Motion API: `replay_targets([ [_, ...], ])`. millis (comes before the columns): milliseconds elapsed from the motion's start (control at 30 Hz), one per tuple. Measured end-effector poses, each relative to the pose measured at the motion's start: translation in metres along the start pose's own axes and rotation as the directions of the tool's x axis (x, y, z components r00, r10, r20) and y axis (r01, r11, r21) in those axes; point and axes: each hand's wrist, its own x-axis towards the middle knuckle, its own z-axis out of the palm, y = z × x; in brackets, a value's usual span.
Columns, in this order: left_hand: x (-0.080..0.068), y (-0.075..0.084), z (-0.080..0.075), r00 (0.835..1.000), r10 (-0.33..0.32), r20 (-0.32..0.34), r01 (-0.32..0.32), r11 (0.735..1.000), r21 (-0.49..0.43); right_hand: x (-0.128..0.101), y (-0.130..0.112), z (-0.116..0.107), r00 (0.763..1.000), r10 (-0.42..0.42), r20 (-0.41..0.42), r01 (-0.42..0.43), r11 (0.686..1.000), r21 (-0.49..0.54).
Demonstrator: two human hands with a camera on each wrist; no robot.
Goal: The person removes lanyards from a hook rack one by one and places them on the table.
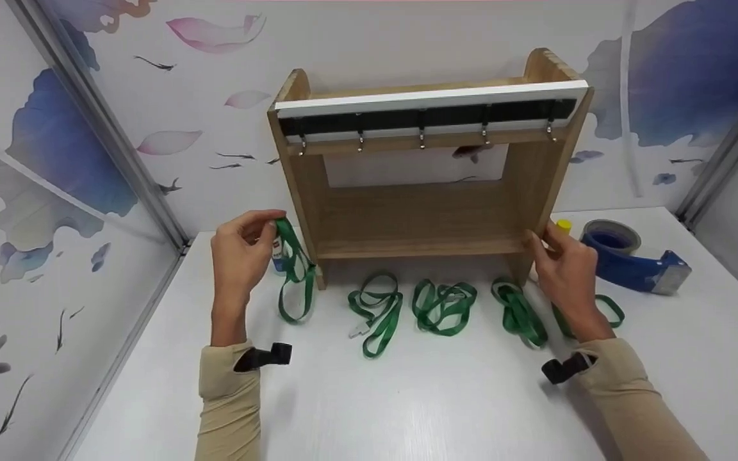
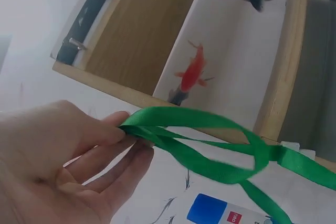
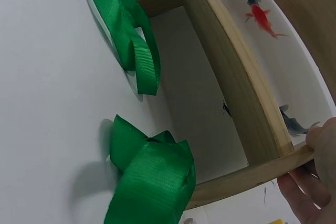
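My left hand pinches a looped green lanyard between thumb and fingers, beside the left side of a wooden shelf. The lanyard's lower loop hangs toward the table. At the shelf's lower right, my right hand grips the edge of the side panel, thumb on the inner side and fingers outside, as the right wrist view shows. Across the shelf's upper front runs a black and white rail with several metal hooks, all bare. More folded green lanyards lie in a row before the shelf.
A blue tape dispenser and a roll of tape sit right of the shelf, near a yellow cap. A blue-capped glue stick stands behind the held lanyard. Patterned panels enclose the white table.
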Motion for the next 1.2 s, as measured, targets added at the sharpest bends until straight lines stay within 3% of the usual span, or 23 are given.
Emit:
replay_targets([
  [200,0.000,0.000,0.005,0.999,-0.025,0.046,0.027,0.999,-0.033,0.001,0.000,0.000,1.000,0.002,0.007,-0.002,1.000,0.006],
  [433,0.004,-0.012,0.011,0.994,0.023,0.109,-0.026,0.999,0.032,0.001,0.003,0.002,1.000,-0.010,-0.009,0.010,1.000,0.002],
  [633,-0.004,-0.036,0.015,0.965,-0.052,0.255,0.023,0.993,0.117,0.000,0.004,0.000,1.000,-0.016,-0.007,0.016,1.000,0.000],
  [833,-0.008,-0.051,0.027,0.914,-0.102,0.393,0.022,0.979,0.202,0.002,0.003,-0.001,1.000,-0.005,-0.003,0.005,1.000,0.003],
  [1100,-0.015,-0.067,0.040,0.771,-0.327,0.546,0.120,0.917,0.380,0.002,0.002,0.000,1.000,0.008,0.008,-0.008,1.000,0.007],
  [1200,-0.018,-0.071,0.046,0.742,-0.365,0.562,0.133,0.903,0.409,0.002,0.003,-0.001,1.000,0.012,0.006,-0.012,1.000,0.006],
])
